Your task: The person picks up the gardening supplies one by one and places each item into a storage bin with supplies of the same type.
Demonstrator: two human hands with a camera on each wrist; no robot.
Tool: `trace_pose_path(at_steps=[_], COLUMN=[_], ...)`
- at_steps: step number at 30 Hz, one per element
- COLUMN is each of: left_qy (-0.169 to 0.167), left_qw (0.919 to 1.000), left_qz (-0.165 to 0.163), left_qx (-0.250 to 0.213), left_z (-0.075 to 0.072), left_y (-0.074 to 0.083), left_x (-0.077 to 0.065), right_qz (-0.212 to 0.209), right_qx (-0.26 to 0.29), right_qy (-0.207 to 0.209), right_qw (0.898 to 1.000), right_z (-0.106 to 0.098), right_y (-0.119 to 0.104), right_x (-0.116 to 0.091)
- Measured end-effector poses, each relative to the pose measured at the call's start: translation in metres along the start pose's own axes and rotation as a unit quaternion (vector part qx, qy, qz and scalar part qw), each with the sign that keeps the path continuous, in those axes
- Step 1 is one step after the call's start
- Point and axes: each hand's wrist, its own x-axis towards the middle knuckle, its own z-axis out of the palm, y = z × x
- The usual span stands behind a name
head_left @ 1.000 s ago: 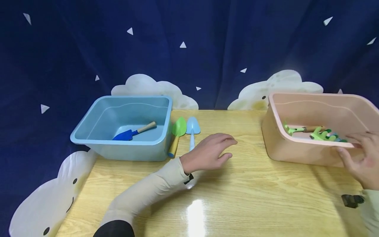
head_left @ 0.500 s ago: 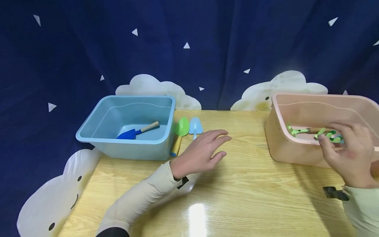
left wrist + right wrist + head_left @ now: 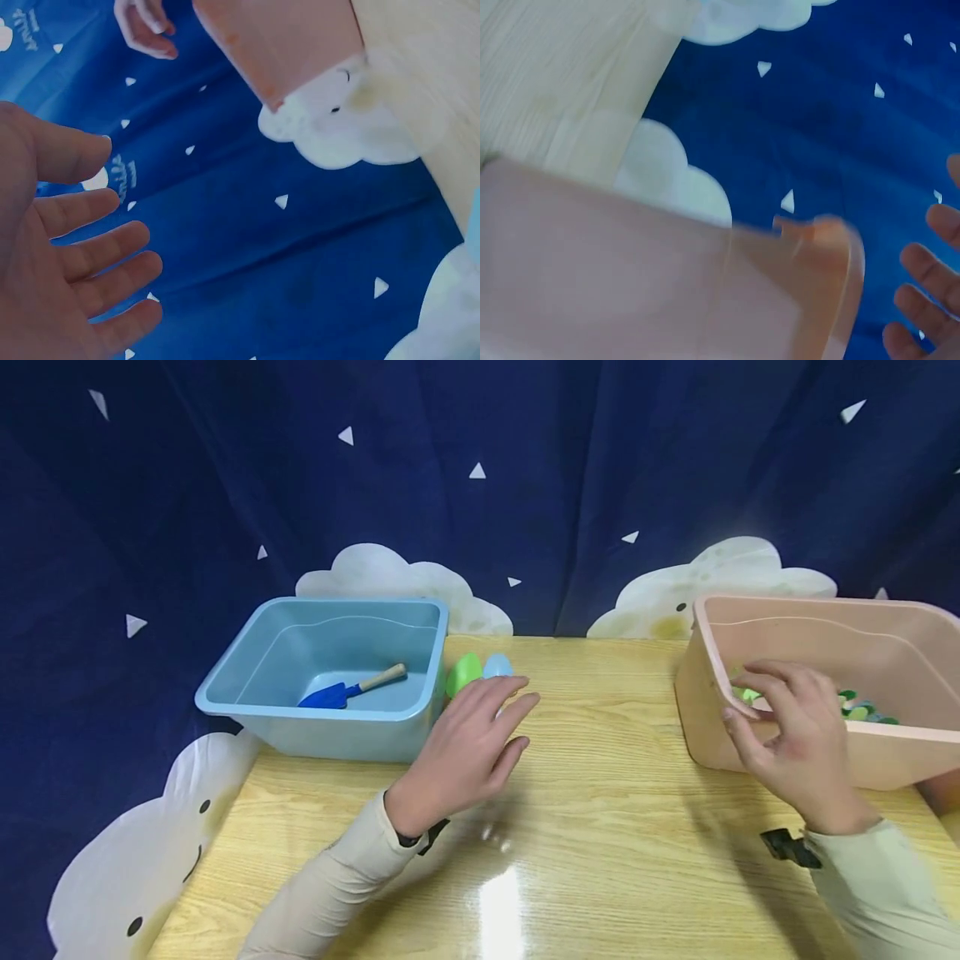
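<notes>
My left hand (image 3: 461, 752) hovers in front of the blue bin's right end, fingers apart and loosely bent, with nothing in it. It partly covers a green trowel (image 3: 464, 673) and a light blue trowel (image 3: 497, 666) lying on the table; their handles are hidden. Over the front rim of the pink bin (image 3: 892, 752), towards its left end, my right hand (image 3: 798, 743) is raised. Its fingers (image 3: 928, 268) are spread and hold nothing in the right wrist view. Behind that hand, green garden pieces (image 3: 858, 710) lie in the pink bin, partly hidden.
A blue bin (image 3: 311, 712) stands at the left with a dark blue trowel (image 3: 327, 697) inside, its wooden handle leaning towards the right wall. Wooden table (image 3: 600, 827) lies between the bins. A dark blue curtain (image 3: 540, 485) hangs directly behind.
My right hand has moved left along the pink bin's front rim. The left hand has drawn back leftward, now covering more of the two trowels on the table.
</notes>
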Motion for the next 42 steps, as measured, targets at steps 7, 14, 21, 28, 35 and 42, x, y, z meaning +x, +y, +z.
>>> trace_pose_path(at_steps=[7,14,21,28,35,42], left_qy=[0.014,0.015,0.025,0.059,0.089,0.128], left_qw=[0.9992,0.9972,0.9941,0.9898,0.9829,0.9692], left_qz=[-0.016,-0.045,-0.077,-0.099,-0.136,-0.178], left_qx=[0.035,0.058,0.072,0.083,0.086,0.111], left_z=[-0.012,-0.018,-0.022,-0.027,-0.031,-0.033], left_y=[-0.007,-0.017,-0.031,-0.053,-0.07,-0.09], left_x=[-0.014,-0.033,-0.05,-0.072,-0.097,-0.124], right_qz=[0.002,-0.02,-0.019,-0.014,0.001,0.002], right_qx=[0.017,0.039,0.055,0.071,0.088,0.101], right_qy=[-0.068,-0.097,-0.136,-0.157,-0.178,-0.197], right_qw=[0.998,0.994,0.989,0.985,0.98,0.975], right_z=[0.026,0.056,0.08,0.108,0.129,0.145], right_y=[-0.012,-0.027,-0.045,-0.068,-0.088,-0.106], right_x=[-0.001,0.0,0.001,0.003,0.008,0.013])
